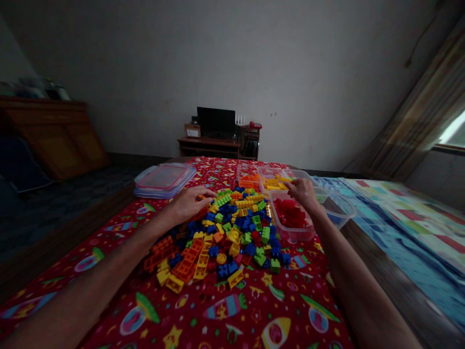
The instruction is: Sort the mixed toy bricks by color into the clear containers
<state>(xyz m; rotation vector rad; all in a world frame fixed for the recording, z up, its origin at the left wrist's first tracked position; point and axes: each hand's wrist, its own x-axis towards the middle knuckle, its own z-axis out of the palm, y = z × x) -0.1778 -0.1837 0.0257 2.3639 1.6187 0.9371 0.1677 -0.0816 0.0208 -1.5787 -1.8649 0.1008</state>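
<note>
A heap of plastic building bricks [225,237] in orange, yellow, blue, green and red lies on a red patterned cloth [225,310]. My left hand [189,202] rests on the heap's far left side, fingers curled over an orange brick there. My right hand [303,193] hovers above the clear tub of red bricks [290,215], fingers bent downward; whether it holds a brick is hidden. Behind it stand a tub of yellow bricks [274,183] and a tub of orange bricks [249,180].
Stacked clear lids [163,179] lie at the far left of the cloth. Another clear tub [339,206] sits right of the red one. A blue patterned mat [399,228] lies to the right. A low desk with a monitor [216,123] stands against the wall.
</note>
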